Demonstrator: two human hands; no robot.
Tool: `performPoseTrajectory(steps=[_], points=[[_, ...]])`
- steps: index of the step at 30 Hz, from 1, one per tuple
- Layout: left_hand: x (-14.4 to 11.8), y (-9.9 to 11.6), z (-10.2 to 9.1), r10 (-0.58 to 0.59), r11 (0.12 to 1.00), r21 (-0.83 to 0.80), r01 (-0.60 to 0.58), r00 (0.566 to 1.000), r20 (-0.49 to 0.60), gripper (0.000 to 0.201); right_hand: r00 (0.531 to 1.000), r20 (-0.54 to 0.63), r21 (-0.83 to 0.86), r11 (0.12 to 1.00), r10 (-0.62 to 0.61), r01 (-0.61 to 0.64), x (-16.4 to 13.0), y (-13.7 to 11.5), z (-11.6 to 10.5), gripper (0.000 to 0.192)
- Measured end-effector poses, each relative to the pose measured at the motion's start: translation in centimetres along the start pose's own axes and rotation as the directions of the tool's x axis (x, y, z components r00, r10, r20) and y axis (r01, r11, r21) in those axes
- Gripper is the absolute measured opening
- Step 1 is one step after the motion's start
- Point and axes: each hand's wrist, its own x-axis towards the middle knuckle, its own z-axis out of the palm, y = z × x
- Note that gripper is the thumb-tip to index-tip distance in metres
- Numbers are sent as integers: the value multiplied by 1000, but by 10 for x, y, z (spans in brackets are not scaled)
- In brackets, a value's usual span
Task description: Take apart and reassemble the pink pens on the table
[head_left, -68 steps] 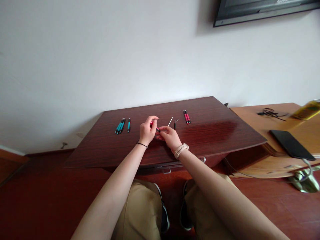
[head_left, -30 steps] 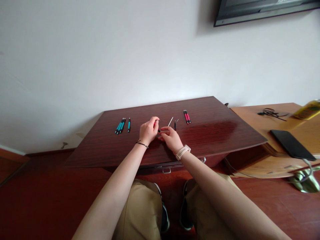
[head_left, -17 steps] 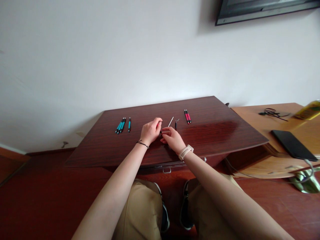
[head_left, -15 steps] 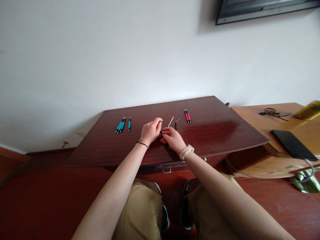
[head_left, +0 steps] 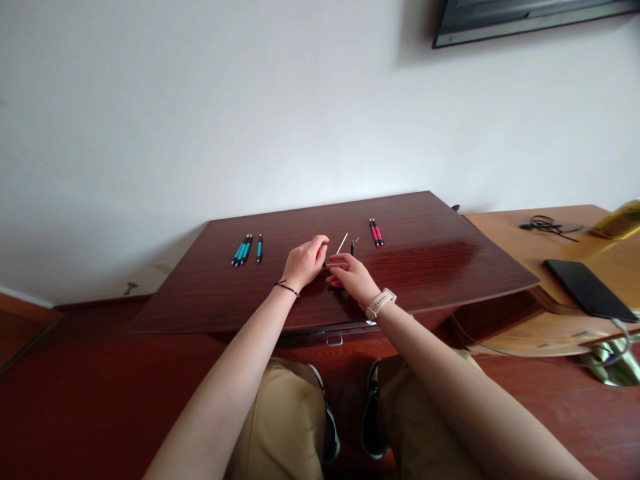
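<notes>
My left hand [head_left: 306, 262] is closed around a pen on the dark wooden table [head_left: 430, 267]; only the pen's dark tip [head_left: 324, 265] shows between my hands. My right hand [head_left: 350, 277], with a pale watch on the wrist, pinches that tip with its fingertips. Just beyond my hands lie a thin white refill [head_left: 342, 243], a small black pen part [head_left: 351, 249] and a tiny spring [head_left: 356, 240]. Two red pens [head_left: 375, 232] lie farther right. A group of teal pens [head_left: 241, 251] and a single teal pen [head_left: 259, 247] lie to the left.
A lighter wooden desk [head_left: 540, 257] adjoins on the right with a black phone [head_left: 590, 291], a coiled cable [head_left: 543, 225] and a yellow bottle [head_left: 620, 220]. A screen [head_left: 525, 17] hangs on the white wall. My knees sit under the table's drawer handle [head_left: 333, 341].
Both hands have drifted slightly right and away from me while staying together on the pen. The red barrel seen in my left hand earlier is now covered by my fingers.
</notes>
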Motion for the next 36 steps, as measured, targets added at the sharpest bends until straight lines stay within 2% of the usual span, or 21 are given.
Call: performPoseTrajectory(steps=[8, 15, 22, 31, 36], points=[[0, -1, 4, 36, 999, 30, -37, 999, 32, 24, 999, 10, 46, 998, 44, -44, -1, -3, -7, 26], [0, 2, 2, 56, 997, 57, -59, 996, 63, 23, 1000, -6, 30, 1000, 10, -10, 0, 0, -8, 26], [0, 3, -1, 72, 997, 25, -73, 996, 58, 30, 999, -12, -6, 999, -51, 51, 3, 0, -19, 26], [-5, -8, -7, 76, 989, -133, -68, 995, 63, 31, 998, 33, -27, 998, -57, 58, -1, -4, -27, 23], [-10, -13, -8, 24, 977, -212, 1, 993, 114, 36, 996, 57, -27, 998, -62, 63, -2, -4, -28, 22]])
